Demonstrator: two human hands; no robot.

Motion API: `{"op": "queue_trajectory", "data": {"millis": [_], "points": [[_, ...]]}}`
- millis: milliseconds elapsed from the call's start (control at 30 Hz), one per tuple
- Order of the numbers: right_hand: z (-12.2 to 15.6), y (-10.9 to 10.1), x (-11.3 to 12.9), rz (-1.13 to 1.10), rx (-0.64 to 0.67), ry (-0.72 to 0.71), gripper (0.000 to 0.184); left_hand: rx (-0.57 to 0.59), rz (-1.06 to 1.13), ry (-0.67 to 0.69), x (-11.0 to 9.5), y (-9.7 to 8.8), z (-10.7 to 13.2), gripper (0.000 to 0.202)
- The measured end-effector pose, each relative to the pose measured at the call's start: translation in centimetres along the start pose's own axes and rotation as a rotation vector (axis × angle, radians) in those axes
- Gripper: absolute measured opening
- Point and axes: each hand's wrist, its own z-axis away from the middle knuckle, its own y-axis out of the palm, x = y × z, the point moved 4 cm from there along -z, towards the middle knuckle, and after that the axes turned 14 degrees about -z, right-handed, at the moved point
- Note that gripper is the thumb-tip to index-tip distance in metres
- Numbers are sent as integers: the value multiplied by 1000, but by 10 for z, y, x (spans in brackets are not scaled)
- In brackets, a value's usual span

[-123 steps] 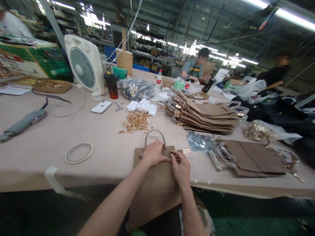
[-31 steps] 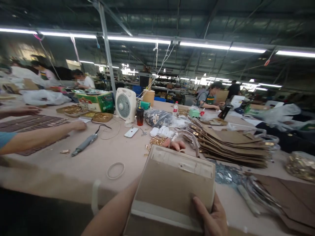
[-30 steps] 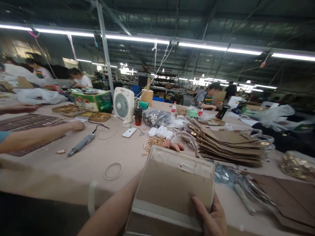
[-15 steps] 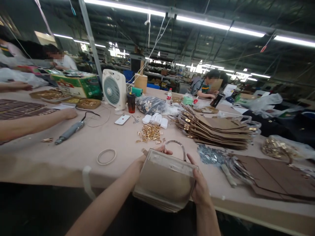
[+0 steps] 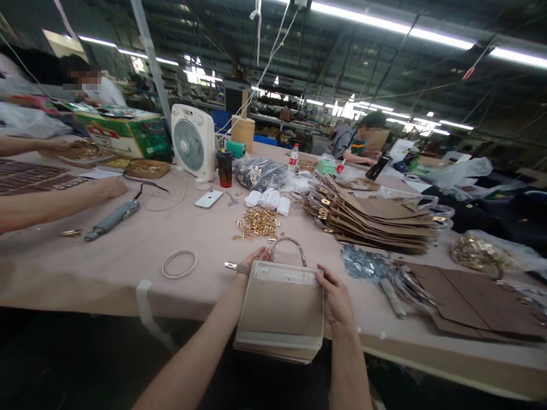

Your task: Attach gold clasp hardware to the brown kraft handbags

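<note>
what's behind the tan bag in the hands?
A clear handle arches up behind the tan bag, and the left hand curls around its top corner. Its far face and the handle's ends are hidden.

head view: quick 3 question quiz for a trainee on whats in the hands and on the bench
1. True or false: the left hand and the right hand both grip the tan bag.
2. What lies on the table just beyond the bag? A gold fittings; B scissors; C a laptop.
3. On which side of the bag does the white ring lie?
Key: 1 true; 2 A; 3 the person's left.
</note>
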Motion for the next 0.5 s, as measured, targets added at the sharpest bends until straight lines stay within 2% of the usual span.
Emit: {"op": "queue_trajectory", "data": {"millis": [67,133,200,233,267,300,367,433,500], "points": [[-6,-7,-6,81,-30,-37,64,-104,88,146,-14,-15,-7,18],[-11,-12,-9,194,-48,-79,63,-247,-18,353,-33,-28,-3,20],[-14,-11,-10,330,-47,-146,60,-403,-384,612,-52,-29,13,21],[-15,-8,-9,401,-43,-186,58,-443,-634,741,-58,-23,22,20],[-15,-4,-8,468,-39,-227,55,-435,-891,856,-61,-13,32,18],[-14,1,-7,526,-39,-271,51,-373,-1131,950,-59,0,39,16],[-9,11,-6,614,-45,-356,42,-149,-1510,1074,-42,23,49,18],[-3,20,-6,686,-56,-427,35,43,-1746,1115,-18,36,49,30],[4,24,-8,790,-106,-483,33,66,-1879,1146,3,39,40,39]]}}
